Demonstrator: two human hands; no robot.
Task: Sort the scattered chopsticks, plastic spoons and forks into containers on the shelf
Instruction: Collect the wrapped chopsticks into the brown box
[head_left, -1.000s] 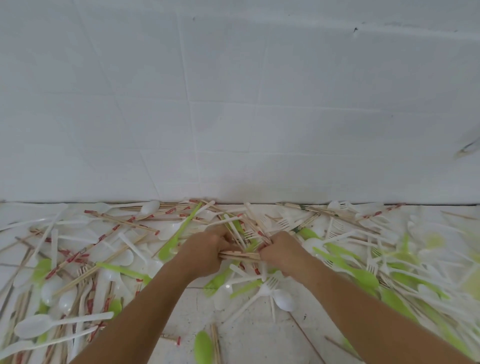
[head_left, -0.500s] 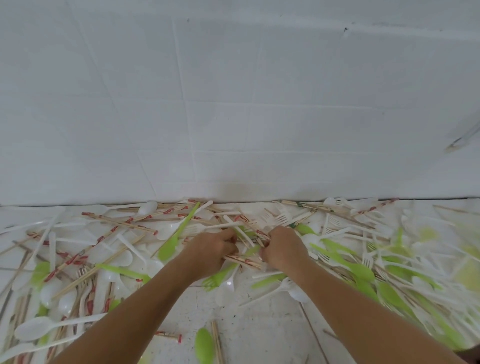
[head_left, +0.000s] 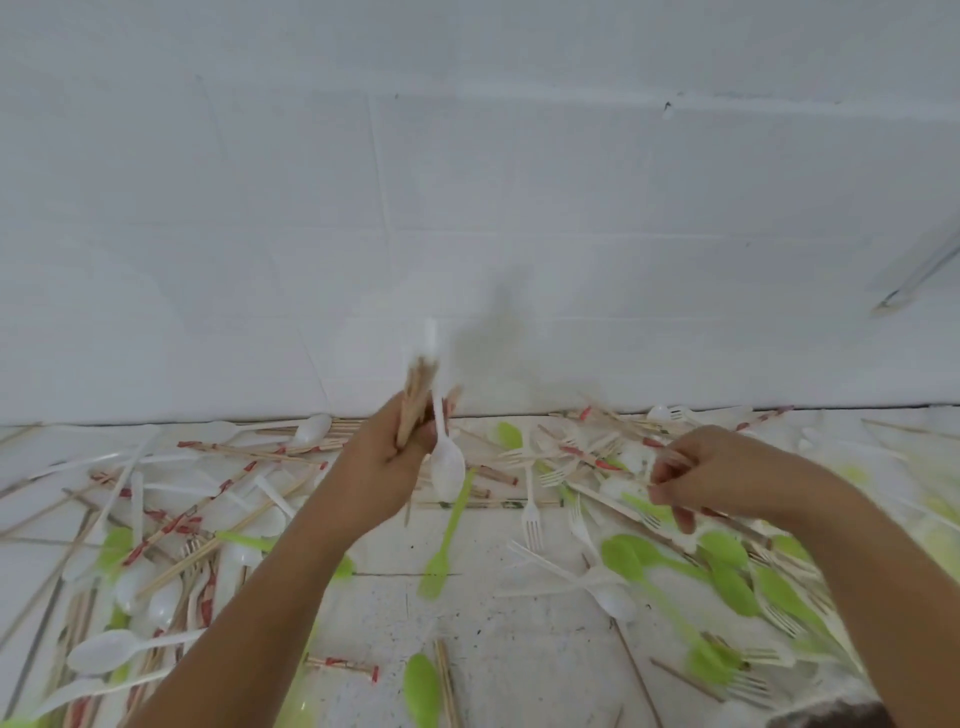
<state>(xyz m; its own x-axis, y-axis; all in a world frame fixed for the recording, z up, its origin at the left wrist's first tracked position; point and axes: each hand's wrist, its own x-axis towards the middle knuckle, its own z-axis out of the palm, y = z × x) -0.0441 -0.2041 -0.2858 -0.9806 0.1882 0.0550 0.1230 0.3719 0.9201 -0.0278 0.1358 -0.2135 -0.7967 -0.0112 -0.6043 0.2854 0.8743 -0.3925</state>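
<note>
My left hand (head_left: 387, 457) is raised above the pile and grips a bundle of wooden chopsticks (head_left: 418, 395) standing upright. A white plastic spoon (head_left: 447, 457) hangs bowl-down among them. My right hand (head_left: 711, 475) hovers low over the heap on the right, fingers curled, and seems to pinch a thin chopstick, though blur hides the detail. Scattered chopsticks (head_left: 244, 452) with red-printed wrappers, white spoons (head_left: 111, 647), white forks (head_left: 531, 514) and green spoons (head_left: 727, 577) cover the white surface. No containers are in view.
A white tiled wall (head_left: 467, 234) rises directly behind the heap. A green spoon (head_left: 444, 540) lies in the middle gap between my arms. A thin metal rod (head_left: 914, 278) shows at the far right against the wall.
My left hand has lifted up from the pile with a bundle of chopsticks and a white spoon. My right hand has let go of the bundle and moved right.
</note>
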